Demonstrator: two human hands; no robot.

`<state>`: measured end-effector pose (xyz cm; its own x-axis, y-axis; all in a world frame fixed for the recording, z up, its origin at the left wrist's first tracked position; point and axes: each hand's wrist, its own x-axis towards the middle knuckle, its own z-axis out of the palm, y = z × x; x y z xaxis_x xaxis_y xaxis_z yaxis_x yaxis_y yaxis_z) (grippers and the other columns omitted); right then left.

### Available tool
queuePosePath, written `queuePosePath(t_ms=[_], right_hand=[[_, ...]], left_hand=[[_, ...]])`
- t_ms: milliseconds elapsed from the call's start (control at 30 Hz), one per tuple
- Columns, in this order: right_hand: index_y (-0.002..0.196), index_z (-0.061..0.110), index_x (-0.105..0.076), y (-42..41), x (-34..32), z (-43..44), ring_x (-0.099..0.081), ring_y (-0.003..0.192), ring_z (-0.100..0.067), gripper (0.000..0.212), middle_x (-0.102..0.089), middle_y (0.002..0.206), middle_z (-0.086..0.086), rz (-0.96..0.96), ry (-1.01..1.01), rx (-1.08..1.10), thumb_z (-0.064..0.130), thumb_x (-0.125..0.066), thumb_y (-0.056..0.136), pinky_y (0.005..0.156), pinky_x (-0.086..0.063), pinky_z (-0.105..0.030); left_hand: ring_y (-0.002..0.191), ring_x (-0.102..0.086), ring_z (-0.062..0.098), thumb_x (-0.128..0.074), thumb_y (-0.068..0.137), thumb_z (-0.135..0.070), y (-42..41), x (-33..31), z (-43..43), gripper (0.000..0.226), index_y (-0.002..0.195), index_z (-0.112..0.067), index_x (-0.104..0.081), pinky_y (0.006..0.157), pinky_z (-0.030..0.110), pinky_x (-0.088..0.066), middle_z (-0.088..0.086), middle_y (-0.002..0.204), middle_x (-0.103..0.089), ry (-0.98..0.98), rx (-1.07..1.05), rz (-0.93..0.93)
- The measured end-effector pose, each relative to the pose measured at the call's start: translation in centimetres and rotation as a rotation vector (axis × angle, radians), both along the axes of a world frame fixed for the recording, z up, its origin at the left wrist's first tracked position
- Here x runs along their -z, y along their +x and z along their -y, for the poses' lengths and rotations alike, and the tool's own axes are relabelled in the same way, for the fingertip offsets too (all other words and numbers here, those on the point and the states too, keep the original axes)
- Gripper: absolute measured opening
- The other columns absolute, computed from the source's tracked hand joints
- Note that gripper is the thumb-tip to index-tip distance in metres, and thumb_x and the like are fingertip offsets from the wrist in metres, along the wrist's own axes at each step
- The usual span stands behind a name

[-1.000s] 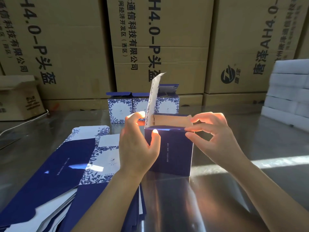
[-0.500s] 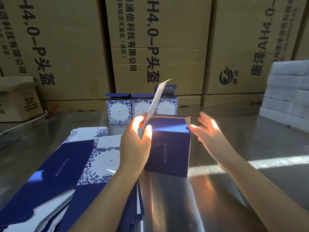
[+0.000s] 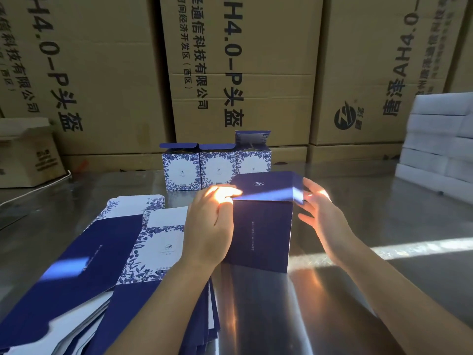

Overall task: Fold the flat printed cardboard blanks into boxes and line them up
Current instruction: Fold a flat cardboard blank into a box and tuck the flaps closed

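Navy lid [image 3: 266, 187] folded over its box [image 3: 261, 234], apparently untucked — left hand [image 3: 210, 226] pinches the lid's edge, right hand [image 3: 320, 213] open alongside; next: tuck flap, slide box to finished row [image 3: 217, 167].

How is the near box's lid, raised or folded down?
Folded down: the lid lies flat over the box; tucked in or not, cannot tell.

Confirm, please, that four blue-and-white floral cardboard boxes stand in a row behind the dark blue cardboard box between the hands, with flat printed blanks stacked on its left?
Not quite: the head view shows three blue-and-white floral cardboard boxes in the row, not four. They do stand behind the dark blue cardboard box, with the flat printed blanks stacked on its left.
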<state>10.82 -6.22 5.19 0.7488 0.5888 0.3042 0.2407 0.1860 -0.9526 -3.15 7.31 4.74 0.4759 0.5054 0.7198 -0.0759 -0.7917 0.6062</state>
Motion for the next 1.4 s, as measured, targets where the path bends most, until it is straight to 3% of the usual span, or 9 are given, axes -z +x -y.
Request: queuePosePath(t_ms=[100, 300, 500, 733, 867, 1000, 1133, 1233, 1400], right_hand=[[0.131, 0.029, -0.043, 0.2, -0.4, 0.3, -0.049, 0.123, -0.018, 0.038, -0.055, 0.13, -0.001, -0.041, 0.055, 0.1, 0.013, -0.028, 0.1, 0.107, -0.036, -0.042], [0.123, 0.032, -0.052, 0.6, -0.2, 0.2, -0.052, 0.119, -0.012, 0.041, -0.056, 0.13, 0.003, 0.015, 0.042, 0.104, 0.007, -0.03, 0.098, 0.105, -0.039, -0.037], [0.108, 0.026, -0.058, 1.3, 0.0, 0.2, -0.059, 0.089, -0.009, 0.025, -0.062, 0.1, 0.003, -0.016, 0.012, 0.132, 0.012, -0.04, 0.098, 0.082, -0.044, -0.024], [0.099, 0.021, -0.049, 1.9, 0.4, 0.8, -0.052, 0.051, 0.003, 0.012, -0.053, 0.054, 0.018, -0.059, 0.116, -0.067, 0.013, -0.047, 0.09, 0.055, -0.043, -0.014], [0.112, 0.03, -0.055, 2.2, 0.7, 0.9, -0.056, 0.062, -0.002, 0.025, -0.057, 0.061, 0.018, 0.027, 0.065, -0.113, 0.014, -0.046, 0.095, 0.068, -0.046, -0.019], [0.115, 0.036, -0.059, 1.9, 0.8, 0.7, -0.057, 0.066, 0.002, 0.033, -0.059, 0.066, 0.024, 0.119, 0.045, -0.13, 0.012, -0.042, 0.1, 0.07, -0.05, -0.016], [0.109, 0.035, -0.059, 1.3, 1.0, 0.1, -0.057, 0.068, 0.002, 0.028, -0.061, 0.07, 0.022, 0.215, 0.011, -0.053, 0.012, -0.046, 0.098, 0.082, -0.048, -0.025], [0.103, 0.04, -0.058, 1.0, 1.0, 0.1, -0.058, 0.072, 0.005, 0.026, -0.064, 0.077, 0.022, 0.336, -0.023, 0.027, 0.017, -0.051, 0.096, 0.074, -0.048, -0.013], [0.096, 0.044, -0.062, 0.7, 1.1, 0.5, -0.06, 0.073, 0.009, 0.017, -0.056, 0.116, 0.01, 0.615, -0.031, 0.187, 0.034, -0.068, 0.085, 0.068, -0.042, -0.002]], left_hand=[[0.106, -0.048, -0.004, -0.03, 0.086, -0.029, 0.0, -0.1, 0.1, 0.031, 0.093, -0.031, -0.06, 0.089, 0.01, -0.033, -0.021, 0.109, -0.06, -0.11, 0.107, -0.04], [0.107, -0.048, -0.008, -0.032, 0.087, -0.04, 0.1, -0.2, 0.4, 0.028, 0.1, -0.029, -0.055, 0.082, 0.001, -0.031, -0.022, 0.115, -0.056, -0.148, 0.238, -0.127], [0.106, -0.048, -0.009, -0.038, 0.086, -0.042, -0.1, -0.4, 0.2, 0.023, 0.097, -0.032, -0.055, 0.081, 0.0, -0.031, -0.023, 0.113, -0.057, -0.139, 0.246, -0.136], [0.116, -0.047, -0.006, -0.047, 0.07, -0.064, -0.7, -0.1, 0.0, 0.042, 0.103, -0.037, -0.051, 0.099, 0.029, -0.04, -0.026, 0.121, -0.054, -0.104, 0.264, -0.165], [0.131, -0.028, -0.009, -0.036, 0.07, -0.07, -0.6, -0.2, -0.1, 0.048, 0.101, -0.038, -0.054, 0.116, 0.033, -0.012, -0.028, 0.125, -0.049, 0.041, 0.108, -0.167], [0.133, -0.008, -0.016, -0.018, 0.074, -0.07, -0.7, -0.7, -0.5, 0.069, 0.108, -0.031, -0.064, 0.114, 0.026, 0.012, -0.032, 0.132, -0.035, 0.121, -0.045, -0.135], [0.137, -0.01, -0.009, -0.011, 0.074, -0.07, -0.8, -0.5, -0.4, 0.088, 0.132, -0.019, -0.053, 0.116, 0.033, 0.01, -0.021, 0.144, -0.034, 0.134, -0.091, -0.19], [0.132, -0.009, -0.009, -0.011, 0.072, -0.072, -0.7, -0.3, -0.4, 0.095, 0.14, -0.015, -0.043, 0.117, 0.038, -0.003, -0.015, 0.148, -0.031, 0.101, -0.11, -0.209], [0.138, -0.012, -0.007, -0.029, 0.063, -0.073, -0.9, -0.4, -0.6, 0.094, 0.144, -0.025, -0.032, 0.116, 0.027, -0.011, -0.017, 0.151, -0.024, -0.279, 0.204, -0.11]])
